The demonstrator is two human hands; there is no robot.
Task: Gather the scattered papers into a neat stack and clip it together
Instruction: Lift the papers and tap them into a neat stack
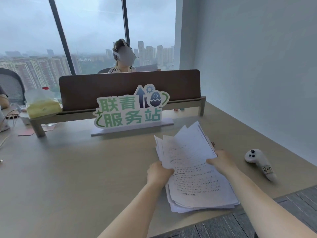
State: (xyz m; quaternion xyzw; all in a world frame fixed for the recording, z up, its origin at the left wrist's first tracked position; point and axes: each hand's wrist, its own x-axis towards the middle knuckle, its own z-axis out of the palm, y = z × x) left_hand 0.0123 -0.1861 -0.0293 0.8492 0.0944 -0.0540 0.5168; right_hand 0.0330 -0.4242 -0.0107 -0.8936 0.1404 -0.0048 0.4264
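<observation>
A loose bundle of white printed papers sits at the right of the beige desk, its far end lifted and fanned out, its near end resting on the desk edge. My left hand grips the bundle's left edge. My right hand holds the right edge, thumb on top of the sheets. The sheet edges are uneven and splayed. No clip shows in view.
A white handheld controller lies to the right of the papers. A green and white standing sign stands behind them, before a brown divider. A tissue box sits at the left. A person sits beyond the divider.
</observation>
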